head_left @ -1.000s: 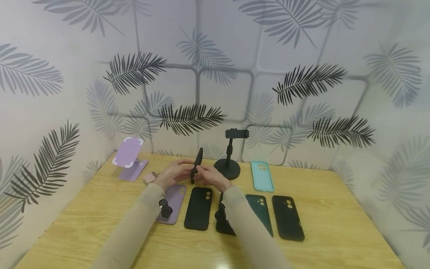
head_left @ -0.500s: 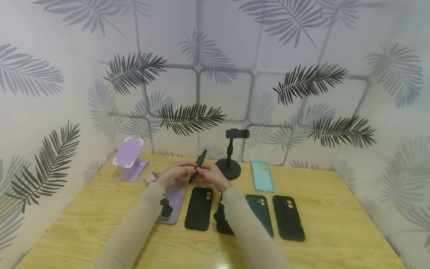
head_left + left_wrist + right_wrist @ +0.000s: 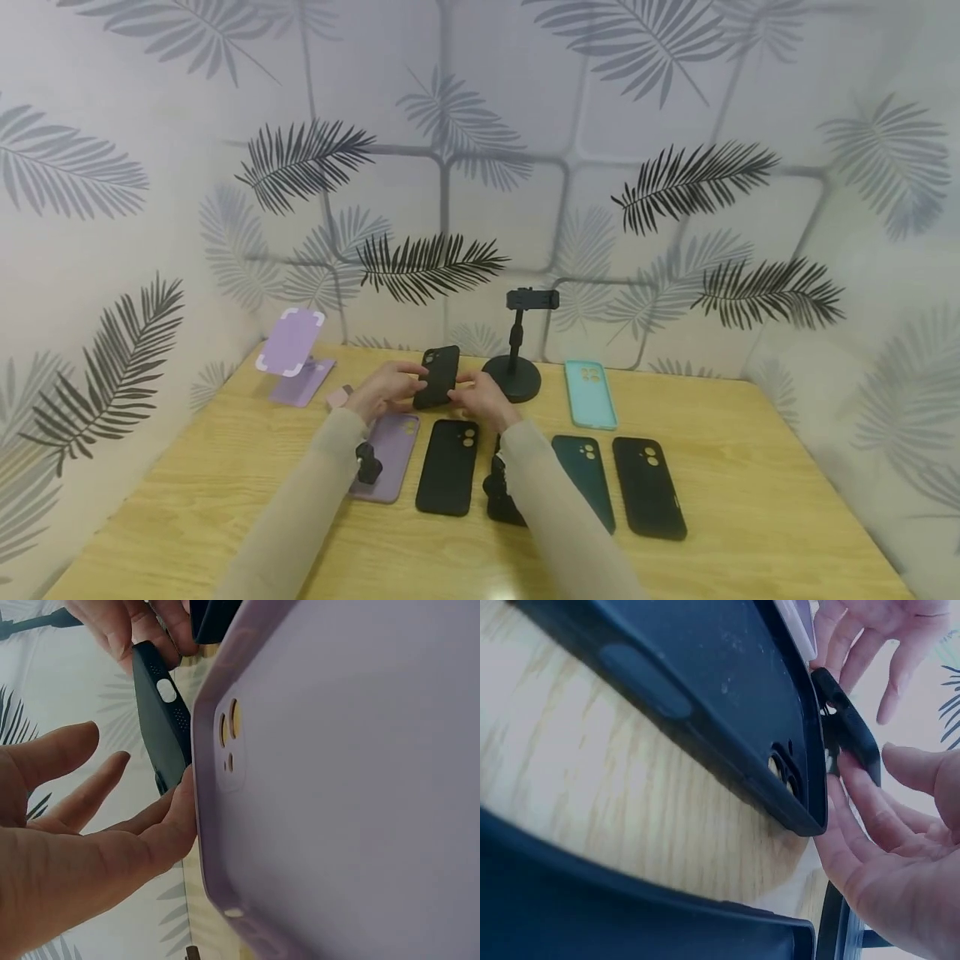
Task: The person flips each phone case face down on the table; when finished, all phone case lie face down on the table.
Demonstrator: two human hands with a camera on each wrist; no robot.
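A black phone case (image 3: 439,377) stands tilted near the table's back, between both hands, its camera cutouts at the upper left. My right hand (image 3: 486,398) pinches its right edge between thumb and fingers. On the other side, my left hand (image 3: 388,388) touches the case with its lower fingers, the thumb and another finger held apart from it, as the left wrist view shows. That view also shows the case's end edge with an oval port hole. Below the hands lie a lilac phone case (image 3: 393,457) and another black phone case (image 3: 447,467).
A lilac phone stand (image 3: 291,342) and a pink cube (image 3: 339,397) stand at the left. Behind the right hand rises a black phone holder (image 3: 513,377). A turquoise case (image 3: 590,394), a dark green case (image 3: 587,479) and a black case (image 3: 649,487) lie on the right.
The black case has turned from nearly edge-on to showing its broad back with the camera cutouts. My left hand's fingers have spread away from it.
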